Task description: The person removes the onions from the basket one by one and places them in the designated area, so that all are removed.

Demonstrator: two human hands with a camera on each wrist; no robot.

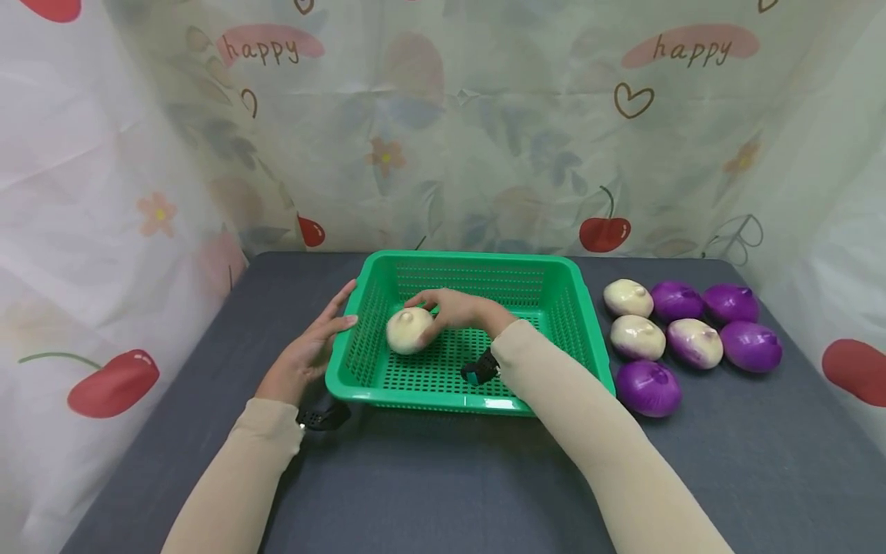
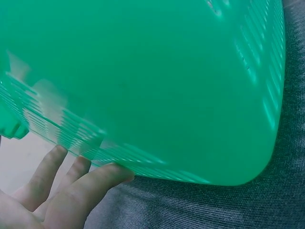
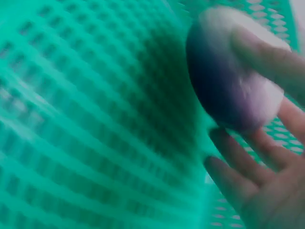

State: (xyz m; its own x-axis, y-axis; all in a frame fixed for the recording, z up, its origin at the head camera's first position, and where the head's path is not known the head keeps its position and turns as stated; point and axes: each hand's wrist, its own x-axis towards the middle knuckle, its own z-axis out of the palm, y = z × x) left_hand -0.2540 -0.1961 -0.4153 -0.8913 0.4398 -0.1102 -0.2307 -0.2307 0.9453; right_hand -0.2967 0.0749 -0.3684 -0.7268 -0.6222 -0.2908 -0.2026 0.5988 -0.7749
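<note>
Right hand (image 1: 453, 309) reaches into the green basket (image 1: 484, 269) and holds a pale onion (image 1: 408, 331), fingers curled over its top and far side; the onion sits on the basket floor at the left-centre, roughly 9 o'clock from the basket's middle. Right wrist view is blurred but shows the fingers (image 3: 267, 57) wrapped on the onion (image 3: 228, 90) against the mesh (image 3: 95, 119). Left hand (image 1: 311, 346) is outside the basket at its 9 o'clock wall, fingers straight and relaxed, tips at the rim, holding nothing; in the left wrist view the fingertips (image 2: 112, 174) touch the basket's lower edge (image 2: 190, 95). The basket stands on a dark grey table (image 1: 429, 477). At 3 o'clock of the basket, well clear of both hands, lies a cluster of loose onions: two pale ones (image 1: 627, 298) nearest the basket, one half-purple (image 1: 695, 343), the rest purple (image 1: 751, 346), with one purple onion (image 1: 648, 388) at the near side, just beside the basket corner. Backdrop curtain (image 1: 484, 138) is printed with cherries, flowers and hearts; the word "happy" (image 1: 692, 50) reads twice, at 11 and 1 o'clock.
</note>
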